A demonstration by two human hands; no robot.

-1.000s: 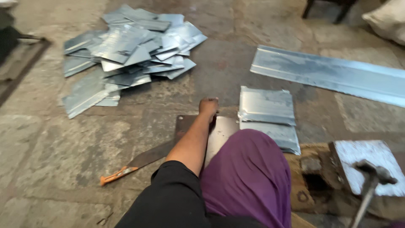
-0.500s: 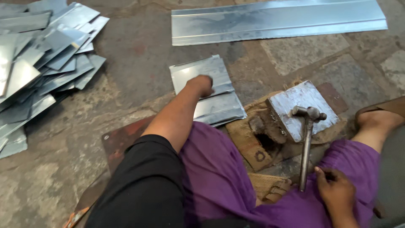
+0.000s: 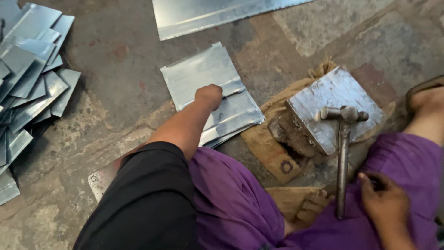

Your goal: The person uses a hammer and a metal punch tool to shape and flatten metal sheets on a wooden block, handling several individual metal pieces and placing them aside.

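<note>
A loose heap of cut grey sheet-metal pieces (image 3: 27,88) lies at the far left on the worn stone floor (image 3: 115,60), the shiny rectangles overlapping at all angles and running off the picture's edge. Near the lower left, the corner of a flat rusty metal plate (image 3: 99,178) shows from under the person's black sleeve (image 3: 148,203).

Toward the middle, the person's left hand (image 3: 209,96) reaches out from the bare forearm and rests on a small stack of folded, shiny grey sheet-metal panels (image 3: 203,78) lying flat on the floor just ahead of the purple-clad knee (image 3: 231,199). The hand is seen from behind, knuckles curled into a loose fist on the top panel; whether the fingers pinch an edge cannot be told from this angle. Beyond the stack, at the top edge, lies a long strip of bright sheet metal (image 3: 222,14), well apart from the hand.

To the right, a square steel block with a scuffed silver top (image 3: 323,92) sits on a piece of brown sacking (image 3: 263,143). A metal hammer with a long steel handle (image 3: 343,153) has its head over the near edge of that block. The right hand (image 3: 386,203), at the lower right, has its fingers wrapped and pressed together around the lower end of the handle. A bare foot (image 3: 428,99) rests at the far right edge.
</note>
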